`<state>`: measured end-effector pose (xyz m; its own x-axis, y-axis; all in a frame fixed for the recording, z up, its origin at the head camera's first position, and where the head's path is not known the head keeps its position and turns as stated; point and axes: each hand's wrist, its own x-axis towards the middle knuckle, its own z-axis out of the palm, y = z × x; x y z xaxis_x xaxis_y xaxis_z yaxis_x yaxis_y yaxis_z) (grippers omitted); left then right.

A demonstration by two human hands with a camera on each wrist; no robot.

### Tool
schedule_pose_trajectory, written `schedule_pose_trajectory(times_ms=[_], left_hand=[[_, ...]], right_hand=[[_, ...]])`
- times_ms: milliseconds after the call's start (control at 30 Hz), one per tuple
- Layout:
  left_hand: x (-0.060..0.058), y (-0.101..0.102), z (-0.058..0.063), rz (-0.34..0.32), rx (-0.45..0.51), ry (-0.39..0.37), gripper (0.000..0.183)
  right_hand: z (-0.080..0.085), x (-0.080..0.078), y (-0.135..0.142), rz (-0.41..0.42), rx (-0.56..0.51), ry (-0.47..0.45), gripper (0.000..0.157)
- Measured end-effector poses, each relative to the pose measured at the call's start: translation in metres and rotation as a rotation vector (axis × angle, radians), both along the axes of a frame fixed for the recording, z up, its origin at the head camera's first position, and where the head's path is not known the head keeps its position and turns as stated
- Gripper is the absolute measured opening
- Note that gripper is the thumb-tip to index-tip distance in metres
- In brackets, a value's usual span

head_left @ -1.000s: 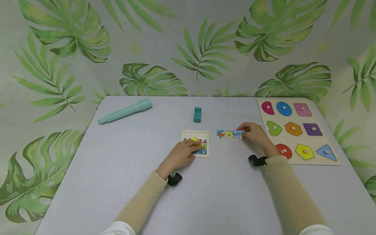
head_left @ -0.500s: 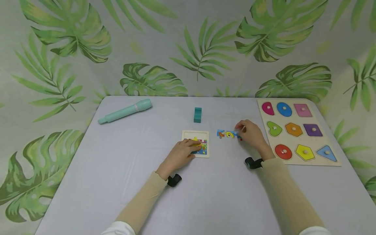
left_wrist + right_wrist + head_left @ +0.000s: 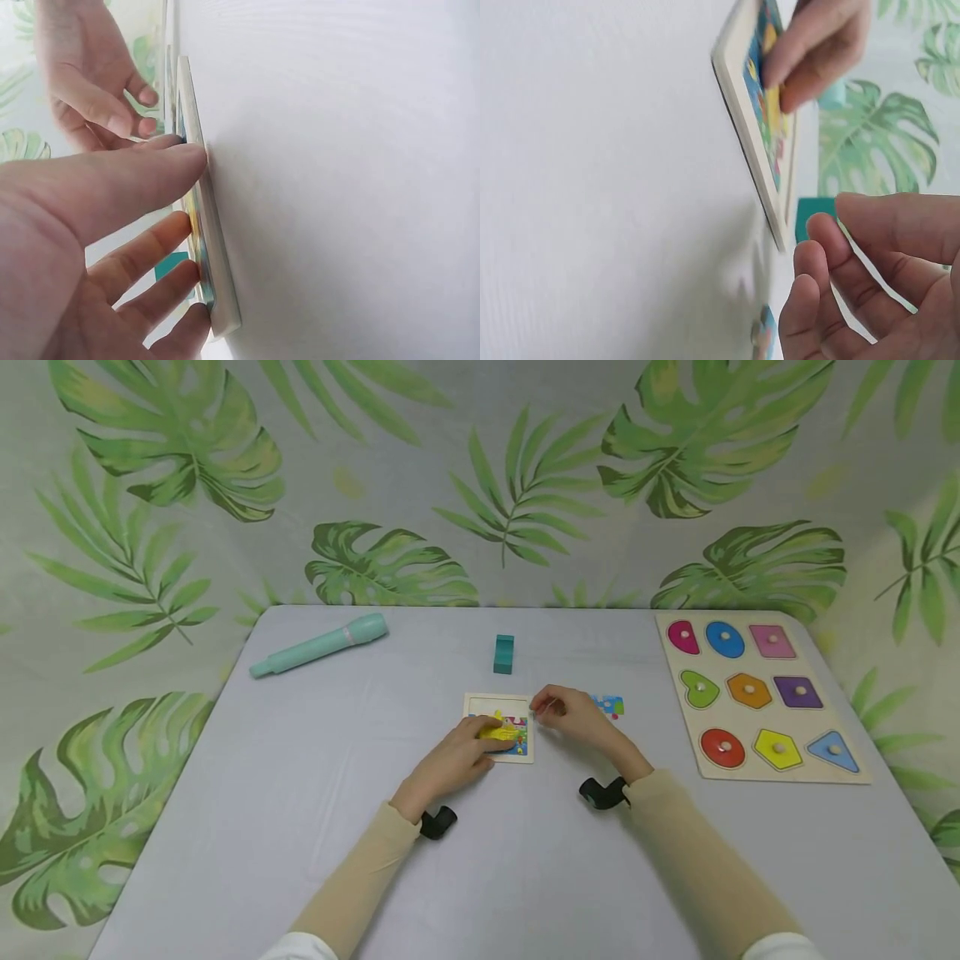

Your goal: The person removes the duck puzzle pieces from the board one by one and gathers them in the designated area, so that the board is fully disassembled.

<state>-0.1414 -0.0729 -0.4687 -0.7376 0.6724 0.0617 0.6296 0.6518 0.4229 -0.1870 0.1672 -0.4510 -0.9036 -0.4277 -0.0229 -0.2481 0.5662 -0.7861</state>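
My left hand (image 3: 453,756) rests on a small jigsaw puzzle in a pale wooden frame (image 3: 498,697), with fingers over the yellow part of the picture. The left wrist view shows its thumb (image 3: 161,176) at the frame's edge and several fingertips against the picture. Beside the frame's right edge is my right hand (image 3: 573,714), its fingers loosely bent. Nothing shows between its thumb and fingertips in the right wrist view. Behind it, loose blue jigsaw pieces (image 3: 611,703) lie on the table, partly hidden by the hand.
A teal block (image 3: 504,654) stands behind the framed puzzle. At the back left lies a mint-green tube-shaped thing (image 3: 318,647). A wooden shape board (image 3: 757,722) with knobbed, coloured pieces occupies the right side of the white-covered table (image 3: 525,877).
My right hand has moved left from the loose jigsaw pieces to the frame's right edge, uncovering the rightmost piece. The left hand stays on the framed puzzle, its fingers shifted slightly.
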Motion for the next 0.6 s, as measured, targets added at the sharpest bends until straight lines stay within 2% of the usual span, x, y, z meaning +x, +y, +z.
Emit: schedule_pose_trajectory(times_ms=[267, 433, 600], left_hand=[[-0.002, -0.002, 0.0, -0.028, -0.001, -0.024, 0.037], [0.0, -0.001, 0.002, -0.011, 0.0, -0.05, 0.036], [0.0, 0.0, 0.005, 0.004, 0.002, -0.074, 0.035]], right_hand=[[-0.008, 0.002, -0.021, 0.017, 0.067, -0.002, 0.019], [-0.01, 0.003, -0.029, 0.01, 0.131, 0.017, 0.019], [-0.007, 0.006, -0.034, -0.007, 0.124, 0.017, 0.024]])
